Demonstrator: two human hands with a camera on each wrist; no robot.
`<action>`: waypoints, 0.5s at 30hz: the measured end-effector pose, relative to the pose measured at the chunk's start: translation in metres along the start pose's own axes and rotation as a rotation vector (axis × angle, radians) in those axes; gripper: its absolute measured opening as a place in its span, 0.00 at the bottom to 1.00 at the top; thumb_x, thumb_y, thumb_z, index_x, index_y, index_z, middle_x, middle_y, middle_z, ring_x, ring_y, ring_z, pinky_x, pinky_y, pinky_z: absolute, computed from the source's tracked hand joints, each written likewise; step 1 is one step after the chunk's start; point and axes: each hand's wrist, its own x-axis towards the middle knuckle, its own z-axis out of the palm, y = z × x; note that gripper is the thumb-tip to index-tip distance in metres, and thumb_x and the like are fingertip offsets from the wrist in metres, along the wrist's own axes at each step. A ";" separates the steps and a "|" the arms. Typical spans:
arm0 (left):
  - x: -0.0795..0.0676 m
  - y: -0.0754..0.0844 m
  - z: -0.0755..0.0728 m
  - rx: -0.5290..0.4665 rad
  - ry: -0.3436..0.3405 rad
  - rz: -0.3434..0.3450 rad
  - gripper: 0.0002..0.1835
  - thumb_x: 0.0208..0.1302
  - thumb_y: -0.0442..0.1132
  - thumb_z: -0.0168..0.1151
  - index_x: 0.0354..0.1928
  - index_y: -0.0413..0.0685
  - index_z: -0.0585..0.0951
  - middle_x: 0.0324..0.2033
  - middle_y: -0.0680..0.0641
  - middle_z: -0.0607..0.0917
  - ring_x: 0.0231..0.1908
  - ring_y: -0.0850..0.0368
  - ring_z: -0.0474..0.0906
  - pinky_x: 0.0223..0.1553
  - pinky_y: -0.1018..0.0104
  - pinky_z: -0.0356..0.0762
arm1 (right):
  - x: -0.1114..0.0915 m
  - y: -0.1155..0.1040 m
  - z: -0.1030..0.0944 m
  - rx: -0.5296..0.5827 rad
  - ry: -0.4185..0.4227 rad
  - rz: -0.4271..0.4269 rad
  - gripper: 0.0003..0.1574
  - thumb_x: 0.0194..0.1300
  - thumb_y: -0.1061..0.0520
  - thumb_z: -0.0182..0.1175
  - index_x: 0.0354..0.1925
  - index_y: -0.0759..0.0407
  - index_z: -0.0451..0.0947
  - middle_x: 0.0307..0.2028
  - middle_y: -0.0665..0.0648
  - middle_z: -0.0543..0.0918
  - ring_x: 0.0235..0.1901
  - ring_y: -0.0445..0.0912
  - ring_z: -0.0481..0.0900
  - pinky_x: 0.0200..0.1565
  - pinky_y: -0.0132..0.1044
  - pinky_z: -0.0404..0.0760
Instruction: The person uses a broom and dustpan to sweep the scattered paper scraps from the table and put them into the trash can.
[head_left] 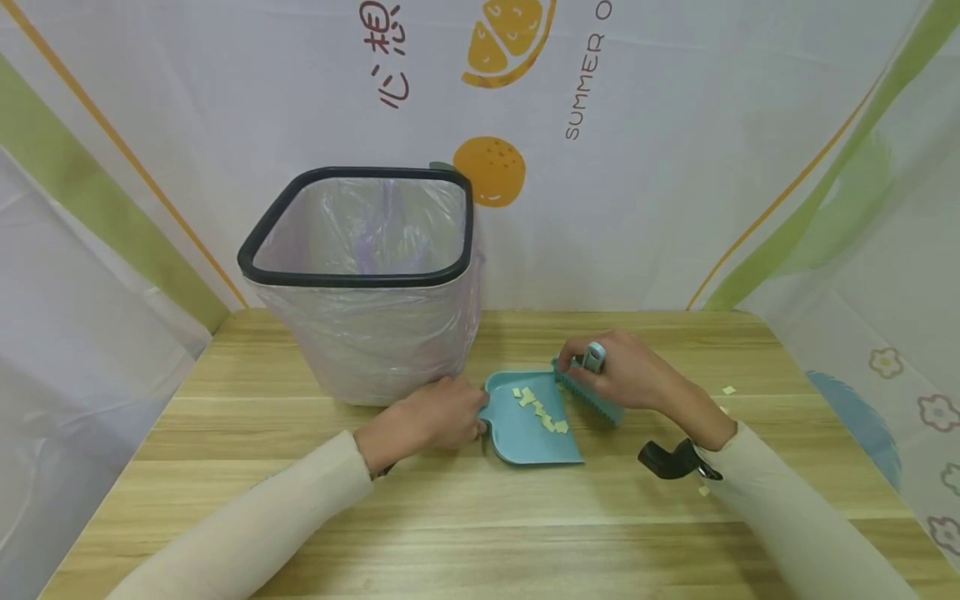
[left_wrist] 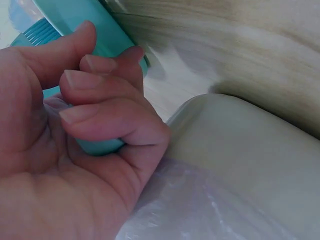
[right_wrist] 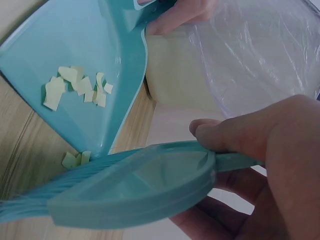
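My left hand [head_left: 438,414] grips the handle of a light-blue dustpan [head_left: 519,440] on the table; in the left wrist view its fingers [left_wrist: 120,117] curl round the handle. Small pale-yellow paper scraps [right_wrist: 71,75] lie in a loose line on the pan. My right hand [head_left: 626,372] holds a matching hand brush [right_wrist: 150,185], thumb laid along the base of its handle. The bristles [right_wrist: 60,182] hang right by the pan's front lip. A few more scraps [right_wrist: 75,160] sit on the table between bristles and lip.
A bin with a black rim [head_left: 352,281] and a clear plastic liner stands behind my left hand. Stray scraps lie on the wooden table [head_left: 480,550] to the right, one scrap [head_left: 729,390] beyond my right wrist. A printed curtain [head_left: 637,208] hangs behind.
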 end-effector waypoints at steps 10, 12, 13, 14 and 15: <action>0.000 0.000 -0.002 0.026 -0.020 0.006 0.12 0.77 0.43 0.70 0.41 0.40 0.85 0.26 0.50 0.78 0.29 0.56 0.77 0.39 0.51 0.86 | 0.001 -0.018 0.003 0.105 0.000 -0.051 0.05 0.75 0.63 0.70 0.44 0.54 0.89 0.42 0.48 0.93 0.39 0.42 0.87 0.42 0.46 0.84; 0.000 0.000 -0.002 0.027 -0.023 0.004 0.12 0.77 0.44 0.70 0.42 0.40 0.85 0.27 0.49 0.79 0.30 0.55 0.79 0.40 0.50 0.86 | 0.001 -0.021 0.001 0.122 -0.005 -0.047 0.05 0.76 0.63 0.69 0.45 0.54 0.89 0.42 0.48 0.92 0.39 0.42 0.86 0.42 0.45 0.84; 0.000 0.000 -0.002 0.026 -0.023 0.003 0.12 0.77 0.43 0.70 0.42 0.40 0.85 0.27 0.49 0.80 0.30 0.54 0.80 0.40 0.50 0.86 | 0.001 -0.022 -0.001 0.128 -0.004 -0.036 0.05 0.76 0.63 0.69 0.45 0.54 0.89 0.43 0.48 0.92 0.38 0.41 0.85 0.41 0.44 0.83; 0.000 0.000 -0.002 0.023 -0.022 0.003 0.12 0.77 0.43 0.70 0.42 0.40 0.85 0.27 0.49 0.80 0.30 0.54 0.80 0.40 0.50 0.86 | 0.001 -0.022 -0.003 0.124 -0.002 -0.021 0.05 0.76 0.63 0.69 0.45 0.54 0.89 0.42 0.47 0.92 0.35 0.40 0.82 0.39 0.43 0.82; 0.000 0.000 -0.002 0.020 -0.024 0.002 0.11 0.77 0.43 0.70 0.43 0.40 0.86 0.28 0.48 0.81 0.30 0.54 0.81 0.40 0.50 0.86 | 0.001 -0.021 -0.005 0.116 -0.001 -0.004 0.06 0.76 0.63 0.68 0.46 0.54 0.89 0.38 0.46 0.91 0.32 0.38 0.79 0.36 0.41 0.80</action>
